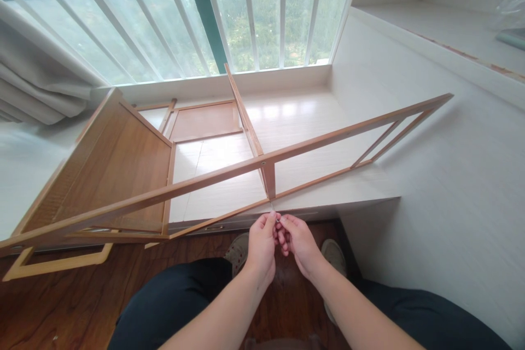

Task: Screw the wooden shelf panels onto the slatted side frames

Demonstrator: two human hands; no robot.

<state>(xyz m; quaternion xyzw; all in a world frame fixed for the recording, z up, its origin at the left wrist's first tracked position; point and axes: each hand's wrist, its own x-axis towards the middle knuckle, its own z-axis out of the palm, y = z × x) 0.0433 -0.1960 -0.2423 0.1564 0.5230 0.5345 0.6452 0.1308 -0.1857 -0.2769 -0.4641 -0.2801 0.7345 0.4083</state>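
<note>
My left hand and my right hand meet just in front of the wooden frame, both closed in a pinch. A thin metal rod sticks up from between the fingertips toward the frame's lower rail; its kind is too small to tell. Dark and shiny at its end, a small metal bit shows between my two hands. Above them, the brown wooden frame lies tilted on its side, with a crosspiece running back from its middle. A metal fastener sits in the upper rail at that joint.
The frame's wooden panel stands at the left, with a light wooden loop below it. Underneath is a white window ledge with a drawer front. Barred windows lie behind, a white wall right, a curtain left.
</note>
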